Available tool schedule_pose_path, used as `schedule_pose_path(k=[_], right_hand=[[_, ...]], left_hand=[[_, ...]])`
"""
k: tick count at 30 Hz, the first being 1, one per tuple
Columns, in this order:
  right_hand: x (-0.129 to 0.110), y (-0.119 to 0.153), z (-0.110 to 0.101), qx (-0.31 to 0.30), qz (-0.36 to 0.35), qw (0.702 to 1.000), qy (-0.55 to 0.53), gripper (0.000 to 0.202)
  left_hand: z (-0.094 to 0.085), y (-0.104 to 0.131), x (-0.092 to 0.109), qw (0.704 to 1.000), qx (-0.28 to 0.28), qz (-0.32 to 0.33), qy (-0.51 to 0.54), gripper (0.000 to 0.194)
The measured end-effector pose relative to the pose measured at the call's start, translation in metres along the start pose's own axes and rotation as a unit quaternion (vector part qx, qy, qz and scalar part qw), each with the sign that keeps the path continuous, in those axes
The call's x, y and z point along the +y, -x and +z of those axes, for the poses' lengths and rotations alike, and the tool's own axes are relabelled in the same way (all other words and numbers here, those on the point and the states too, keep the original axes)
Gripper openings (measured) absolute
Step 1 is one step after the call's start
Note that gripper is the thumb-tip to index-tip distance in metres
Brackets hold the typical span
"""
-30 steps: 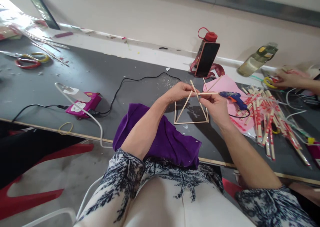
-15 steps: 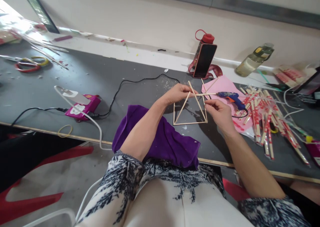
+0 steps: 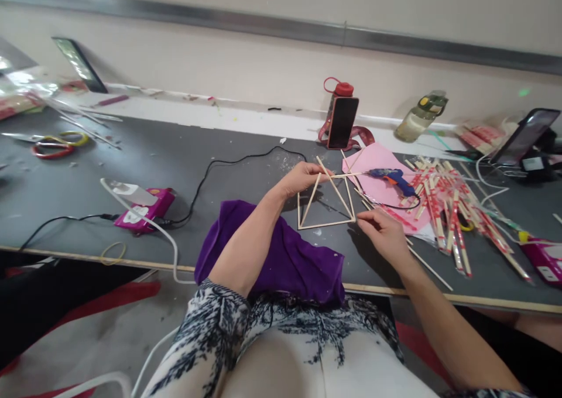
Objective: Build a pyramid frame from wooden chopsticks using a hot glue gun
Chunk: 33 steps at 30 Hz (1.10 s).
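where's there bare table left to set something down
Widest: the grey table, mostly bare between the scissors and black cord, beyond the purple box. Smaller: between the purple cloth and right hand. Crowded: right side, where glue gun, pink sheet and wrapped chopsticks bunch together.

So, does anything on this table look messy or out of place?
Just some untidiness: the wrapped sticks at the right lie jumbled at all angles, pale flecks litter the table beyond the left hand, and the purple cloth lies rumpled at its near edge. Nothing looks clearly damaged.
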State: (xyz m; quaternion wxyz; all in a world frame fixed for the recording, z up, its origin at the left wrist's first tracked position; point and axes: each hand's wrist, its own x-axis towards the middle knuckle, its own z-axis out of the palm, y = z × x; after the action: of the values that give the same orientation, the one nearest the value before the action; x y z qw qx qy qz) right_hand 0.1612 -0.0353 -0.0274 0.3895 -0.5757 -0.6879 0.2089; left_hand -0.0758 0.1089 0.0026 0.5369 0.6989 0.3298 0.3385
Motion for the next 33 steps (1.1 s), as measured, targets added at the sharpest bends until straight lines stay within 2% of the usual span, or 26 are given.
schedule_pose_path(k=[7,14,27,33], right_hand=[[0.0,0.01,0.0,0.024,-0.044,0.998,0.047,0.016],[0.008,0.007,-0.003,0.016,-0.02,0.993,0.112,0.018],[0.008,0.004,0.0,-0.001,-0.037,0.992,0.119,0.017],[-0.003,-0.012,0.0,-0.002,-0.056,0.991,0.12,0.017]], left_hand=[[0.0,0.0,0.005,1.0,0.003,-0.01,-0.008,0.041],[0.001,0.002,0.008,1.0,0.002,-0.014,-0.002,0.04],[0.0,0.003,0.013,1.0,-0.004,0.001,0.002,0.043],[0.001,0.005,0.016,1.0,0.001,-0.004,0.022,0.043]])
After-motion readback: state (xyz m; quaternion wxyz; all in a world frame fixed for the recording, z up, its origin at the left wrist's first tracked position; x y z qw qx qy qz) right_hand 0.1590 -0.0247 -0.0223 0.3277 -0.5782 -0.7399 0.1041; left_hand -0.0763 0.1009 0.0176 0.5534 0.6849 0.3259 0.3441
